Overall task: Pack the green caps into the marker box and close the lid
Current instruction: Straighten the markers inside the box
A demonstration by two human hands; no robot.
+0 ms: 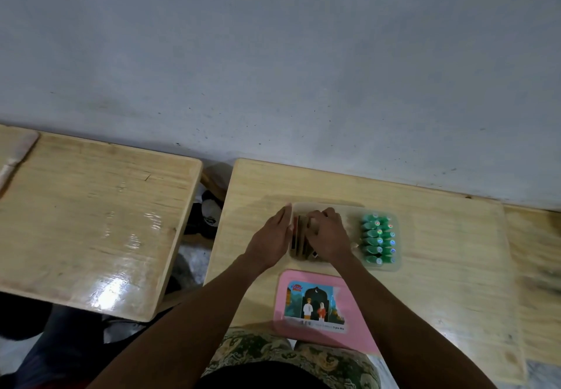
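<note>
While both hands work at the cardboard marker box (300,237), left hand (270,241) flat against its left side, right hand (329,234) with fingers curled over it, the green caps (378,238) wait just right, so opening the box seems to come first.

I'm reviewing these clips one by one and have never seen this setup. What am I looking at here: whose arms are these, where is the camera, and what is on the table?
There is no machine: a person works with two bare hands, and the single camera sits on their head, looking forward and down. The left hand rests flat against the left side of a small brown box; the right hand lies over it, apparently in a grip, though blur hides the details. The box sits in a clear tray on a wooden table, beside rows of green caps. A pink lid with a picture label lies nearer the person. A second wooden table stands to the left.
</note>
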